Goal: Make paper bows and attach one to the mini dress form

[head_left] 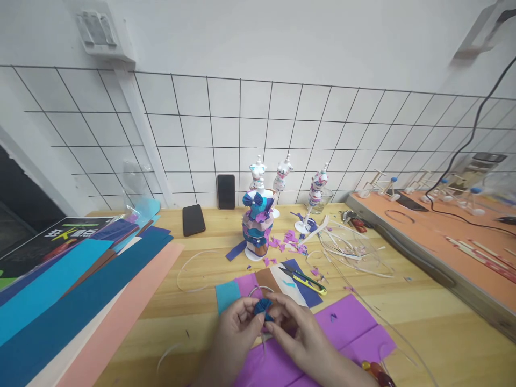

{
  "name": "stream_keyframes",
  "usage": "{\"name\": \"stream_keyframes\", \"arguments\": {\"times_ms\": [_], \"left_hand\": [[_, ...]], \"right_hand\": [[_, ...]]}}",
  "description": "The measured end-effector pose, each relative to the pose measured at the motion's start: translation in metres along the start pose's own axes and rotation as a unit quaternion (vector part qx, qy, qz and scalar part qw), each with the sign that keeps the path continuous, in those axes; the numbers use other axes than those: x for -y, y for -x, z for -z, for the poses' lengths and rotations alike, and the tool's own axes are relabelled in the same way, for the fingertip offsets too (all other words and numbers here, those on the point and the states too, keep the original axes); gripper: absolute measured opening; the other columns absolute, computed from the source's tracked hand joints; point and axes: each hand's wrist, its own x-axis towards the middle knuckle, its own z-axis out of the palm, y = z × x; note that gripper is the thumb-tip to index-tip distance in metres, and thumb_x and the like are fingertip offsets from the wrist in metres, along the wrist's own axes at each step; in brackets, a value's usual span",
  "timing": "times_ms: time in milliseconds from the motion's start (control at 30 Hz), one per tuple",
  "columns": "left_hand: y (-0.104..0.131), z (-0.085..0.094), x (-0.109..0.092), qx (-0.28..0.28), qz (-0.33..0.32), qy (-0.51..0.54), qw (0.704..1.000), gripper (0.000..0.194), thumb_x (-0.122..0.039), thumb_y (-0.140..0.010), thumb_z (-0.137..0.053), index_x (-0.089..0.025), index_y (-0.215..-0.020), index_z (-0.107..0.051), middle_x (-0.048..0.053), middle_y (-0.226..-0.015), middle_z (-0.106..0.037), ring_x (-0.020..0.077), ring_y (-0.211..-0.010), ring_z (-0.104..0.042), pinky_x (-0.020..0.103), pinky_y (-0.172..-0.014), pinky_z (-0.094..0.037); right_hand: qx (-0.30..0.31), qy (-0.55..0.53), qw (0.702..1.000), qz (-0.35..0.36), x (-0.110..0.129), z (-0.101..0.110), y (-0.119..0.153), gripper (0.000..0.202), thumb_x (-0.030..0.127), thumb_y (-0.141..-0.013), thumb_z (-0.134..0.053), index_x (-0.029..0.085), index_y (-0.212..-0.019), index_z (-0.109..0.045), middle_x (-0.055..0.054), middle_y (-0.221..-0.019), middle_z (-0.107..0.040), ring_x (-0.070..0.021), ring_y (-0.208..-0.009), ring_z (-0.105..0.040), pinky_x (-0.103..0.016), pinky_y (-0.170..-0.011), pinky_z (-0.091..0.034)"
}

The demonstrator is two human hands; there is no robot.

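Note:
My left hand (237, 333) and my right hand (296, 328) meet at the lower middle, their fingers closed on a small pleated dark-blue paper fan (263, 308) between them. Under and beside them lie purple paper (346, 328) and a row of coloured paper pieces (246, 285). Yellow-handled snips (308, 280) rest on the paper just beyond my right hand. Farther back stands a small dress form (258, 226) covered in blue, purple and pink paper, with a pleated blue bow near its top.
Several white mannequins (318, 185) stand behind, near two phones (226, 191). Long paper strips (100, 301) cover the left side. Purple scraps (290, 236), tangled white cord (355, 242) and a glass (322, 201) are to the right, before an orange-topped table (443, 231).

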Motion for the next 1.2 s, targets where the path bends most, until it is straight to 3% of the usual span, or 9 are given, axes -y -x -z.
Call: {"name": "stream_keyframes", "arguments": {"times_ms": [200,333,567,800,1200], "left_hand": [[0.004,0.001,0.001,0.037,-0.013,-0.101,0.994,0.010,-0.016,-0.065,-0.061,-0.012,-0.075,-0.063,0.007,-0.075,-0.064,0.0181,-0.073,-0.060,0.027,-0.067,-0.047],[0.003,0.003,0.006,0.044,-0.053,-0.153,0.986,0.012,-0.015,-0.068,-0.058,-0.012,-0.076,-0.065,0.008,-0.080,-0.063,0.0195,-0.075,-0.060,0.027,-0.066,-0.047],[0.002,0.004,0.007,0.000,-0.005,-0.108,0.994,0.016,-0.012,-0.063,-0.060,-0.013,-0.079,-0.063,0.006,-0.073,-0.065,0.0164,-0.068,-0.060,0.024,-0.062,-0.047],[0.001,0.004,0.006,0.021,-0.011,-0.102,0.995,0.017,-0.011,-0.064,-0.059,-0.013,-0.080,-0.064,0.009,-0.081,-0.067,0.0193,-0.075,-0.061,0.028,-0.068,-0.047],[0.002,0.003,0.002,-0.002,0.003,-0.080,0.997,0.017,-0.014,-0.059,-0.066,-0.013,-0.075,-0.065,0.006,-0.071,-0.066,0.0164,-0.068,-0.059,0.025,-0.063,-0.046]], "right_hand": [[-0.037,0.038,0.999,0.011,0.007,0.006,-0.002,0.034,0.019,-0.080,-0.053,0.022,-0.113,-0.047,-0.007,-0.099,-0.058,-0.0158,-0.080,-0.056,-0.027,-0.072,-0.046],[-0.030,0.031,0.999,0.032,0.012,0.009,-0.006,0.015,0.017,-0.081,-0.049,0.019,-0.094,-0.056,-0.005,-0.083,-0.058,-0.0152,-0.074,-0.054,-0.025,-0.066,-0.044],[-0.043,-0.010,0.999,-0.028,0.011,0.006,-0.006,0.010,0.020,-0.082,-0.048,0.017,-0.076,-0.056,-0.002,-0.070,-0.054,-0.0125,-0.061,-0.050,-0.021,-0.055,-0.041],[-0.047,-0.035,0.997,-0.058,0.010,0.005,-0.007,0.013,0.025,-0.079,-0.053,0.016,-0.088,-0.058,-0.003,-0.071,-0.056,-0.0122,-0.061,-0.050,-0.020,-0.053,-0.041],[-0.057,-0.057,0.993,-0.088,0.011,0.006,-0.010,0.017,0.027,-0.079,-0.053,0.013,-0.073,-0.060,-0.002,-0.063,-0.055,-0.0114,-0.055,-0.049,-0.021,-0.052,-0.040]]}}
